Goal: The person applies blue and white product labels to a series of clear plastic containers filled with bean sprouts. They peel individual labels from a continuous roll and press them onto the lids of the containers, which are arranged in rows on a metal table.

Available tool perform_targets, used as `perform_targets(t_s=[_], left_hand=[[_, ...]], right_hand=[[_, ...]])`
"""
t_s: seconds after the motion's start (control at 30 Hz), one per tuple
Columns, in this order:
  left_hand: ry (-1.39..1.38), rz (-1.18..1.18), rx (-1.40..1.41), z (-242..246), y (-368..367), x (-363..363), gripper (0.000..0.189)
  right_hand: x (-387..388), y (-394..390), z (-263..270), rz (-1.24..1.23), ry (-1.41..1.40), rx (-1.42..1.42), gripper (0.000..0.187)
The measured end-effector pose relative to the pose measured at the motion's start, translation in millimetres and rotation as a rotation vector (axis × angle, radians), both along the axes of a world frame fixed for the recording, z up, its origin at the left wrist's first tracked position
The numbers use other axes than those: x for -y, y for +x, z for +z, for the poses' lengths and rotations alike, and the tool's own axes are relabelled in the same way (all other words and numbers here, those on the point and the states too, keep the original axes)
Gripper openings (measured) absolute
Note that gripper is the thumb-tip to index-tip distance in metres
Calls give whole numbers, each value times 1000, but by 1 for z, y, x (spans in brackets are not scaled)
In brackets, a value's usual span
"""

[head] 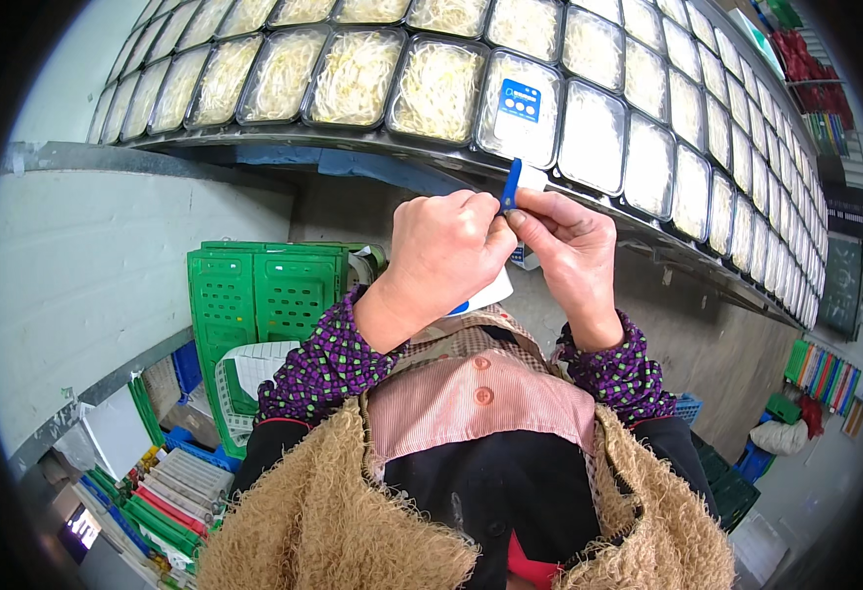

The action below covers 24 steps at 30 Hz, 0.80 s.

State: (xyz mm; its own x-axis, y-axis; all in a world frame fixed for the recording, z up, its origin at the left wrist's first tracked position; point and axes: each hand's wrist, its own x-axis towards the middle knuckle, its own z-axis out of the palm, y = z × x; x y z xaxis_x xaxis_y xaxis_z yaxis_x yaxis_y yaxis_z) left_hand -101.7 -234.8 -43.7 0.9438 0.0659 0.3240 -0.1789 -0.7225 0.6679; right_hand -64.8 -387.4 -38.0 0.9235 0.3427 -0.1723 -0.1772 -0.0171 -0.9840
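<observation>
Both my hands meet in front of my chest, close to the table's near edge. My left hand point(446, 247) is closed around a stack or strip of blue-and-white labels, part of which point(486, 295) shows below it. Between my hands a narrow blue label piece point(512, 184) stands up, with white paper beside it. My right hand point(568, 240) pinches at this piece with thumb and index finger. Just beyond lies a clear-lidded black tray of bean sprouts with a blue label point(520, 103) on its lid. The tray to its left point(437, 88) shows no label.
Rows of packed bean sprout trays point(354, 77) cover the long table, whose metal edge point(431, 151) runs before me. Green plastic crates point(269, 287) stand at the left by a pale wall point(129, 236). More crates point(173, 494) are at the lower left, with crates and bags point(778, 435) far right.
</observation>
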Motion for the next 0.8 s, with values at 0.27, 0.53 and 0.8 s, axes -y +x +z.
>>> perform_targets(t_s=[0.27, 0.53, 0.8], left_hand=[[-112, -34, -11, -4, 1, 1, 9], [-221, -97, -126, -4, -2, 0, 12], [-256, -81, -101, -9, -5, 1, 9]], right_hand=[[1, -1, 4, -85, 101, -105, 30], [6, -5, -4, -92, 92, -118, 29], [6, -12, -3, -107, 70, -42, 27]])
